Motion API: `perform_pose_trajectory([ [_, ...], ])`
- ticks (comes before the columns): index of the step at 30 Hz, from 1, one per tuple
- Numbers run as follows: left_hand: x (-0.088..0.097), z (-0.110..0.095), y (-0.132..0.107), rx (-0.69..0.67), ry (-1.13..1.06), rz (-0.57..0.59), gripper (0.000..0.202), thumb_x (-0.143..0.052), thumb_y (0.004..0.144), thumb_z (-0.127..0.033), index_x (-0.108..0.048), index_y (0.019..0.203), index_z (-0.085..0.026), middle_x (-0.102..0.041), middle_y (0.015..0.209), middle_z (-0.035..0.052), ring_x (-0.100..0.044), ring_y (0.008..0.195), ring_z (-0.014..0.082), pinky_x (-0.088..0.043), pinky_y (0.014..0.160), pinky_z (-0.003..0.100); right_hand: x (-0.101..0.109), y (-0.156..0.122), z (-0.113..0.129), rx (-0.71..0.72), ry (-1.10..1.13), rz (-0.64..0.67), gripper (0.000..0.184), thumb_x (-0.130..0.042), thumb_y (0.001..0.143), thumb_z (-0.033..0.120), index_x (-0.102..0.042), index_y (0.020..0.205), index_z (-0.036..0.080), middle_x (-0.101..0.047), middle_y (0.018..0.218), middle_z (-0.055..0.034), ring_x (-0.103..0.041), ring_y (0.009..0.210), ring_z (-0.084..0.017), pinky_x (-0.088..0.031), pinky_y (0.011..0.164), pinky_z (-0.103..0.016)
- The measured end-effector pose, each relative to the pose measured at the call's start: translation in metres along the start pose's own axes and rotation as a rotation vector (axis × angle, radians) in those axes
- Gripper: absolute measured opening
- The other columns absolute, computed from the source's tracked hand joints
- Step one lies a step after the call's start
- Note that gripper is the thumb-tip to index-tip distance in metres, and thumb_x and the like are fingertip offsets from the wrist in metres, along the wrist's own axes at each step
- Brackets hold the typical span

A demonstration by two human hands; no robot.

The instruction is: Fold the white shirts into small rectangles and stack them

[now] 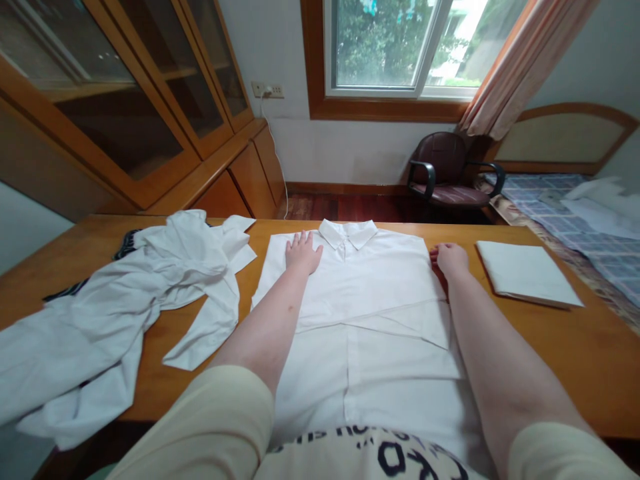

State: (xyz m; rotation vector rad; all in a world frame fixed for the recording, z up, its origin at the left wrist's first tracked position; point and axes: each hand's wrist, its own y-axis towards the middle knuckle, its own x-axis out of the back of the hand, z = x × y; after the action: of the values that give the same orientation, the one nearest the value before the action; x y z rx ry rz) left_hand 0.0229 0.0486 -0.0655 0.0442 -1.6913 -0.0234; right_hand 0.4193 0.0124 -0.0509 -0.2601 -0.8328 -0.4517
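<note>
A white collared shirt lies flat on the wooden table, collar pointing away from me, its sides folded in. My left hand rests flat on the shirt's left shoulder, just left of the collar, fingers spread and open. At the shirt's right shoulder edge, my right hand has its fingers curled down at the fabric's edge; whether they pinch the cloth is hidden.
A heap of crumpled white garments covers the table's left part. A neatly folded white cloth lies at the right. Beyond the table stand a dark armchair, a wooden cabinet and a bed.
</note>
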Motion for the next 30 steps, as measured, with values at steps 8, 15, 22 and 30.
perform_pose_trajectory([
  [8,0.002,-0.001,-0.001,0.007,-0.004,0.004,0.07,-0.026,0.089,-0.055,-0.028,0.149,-0.02,-0.023,0.157,0.0061,-0.018,0.144,0.0263,-0.016,0.115,0.048,0.018,-0.017,0.009,-0.032,-0.217,0.187,0.039,-0.063,0.073,0.055,-0.064,0.059,0.018,-0.06,0.052,-0.0075,-0.056,0.049,-0.02,-0.042,0.047,-0.03],
  [15,0.003,-0.001,0.0,0.016,-0.008,0.012,0.07,-0.025,0.089,-0.056,-0.027,0.15,-0.02,-0.023,0.157,0.006,-0.017,0.144,0.026,-0.015,0.115,0.048,0.028,-0.034,0.009,-0.081,0.039,0.283,0.026,-0.068,0.072,0.044,-0.063,0.07,0.018,-0.059,0.056,-0.0023,-0.053,0.05,-0.016,-0.039,0.046,-0.026],
  [22,0.0,0.0,0.0,0.012,-0.002,0.003,0.07,-0.024,0.089,-0.056,-0.027,0.15,-0.021,-0.023,0.157,0.0056,-0.018,0.144,0.0261,-0.015,0.115,0.048,0.036,-0.045,0.003,-0.279,0.23,0.486,0.026,-0.071,0.071,0.039,-0.057,0.062,0.019,-0.054,0.053,-0.0014,-0.05,0.046,-0.014,-0.04,0.044,-0.027],
  [30,0.002,-0.003,0.0,0.018,0.005,0.002,0.07,-0.024,0.089,-0.056,-0.028,0.149,-0.02,-0.023,0.157,0.0056,-0.018,0.144,0.0257,-0.016,0.115,0.048,0.038,-0.057,-0.006,-0.394,0.522,0.5,0.019,-0.064,0.075,0.036,-0.057,0.07,0.019,-0.058,0.055,-0.0032,-0.054,0.047,-0.016,-0.041,0.042,-0.026],
])
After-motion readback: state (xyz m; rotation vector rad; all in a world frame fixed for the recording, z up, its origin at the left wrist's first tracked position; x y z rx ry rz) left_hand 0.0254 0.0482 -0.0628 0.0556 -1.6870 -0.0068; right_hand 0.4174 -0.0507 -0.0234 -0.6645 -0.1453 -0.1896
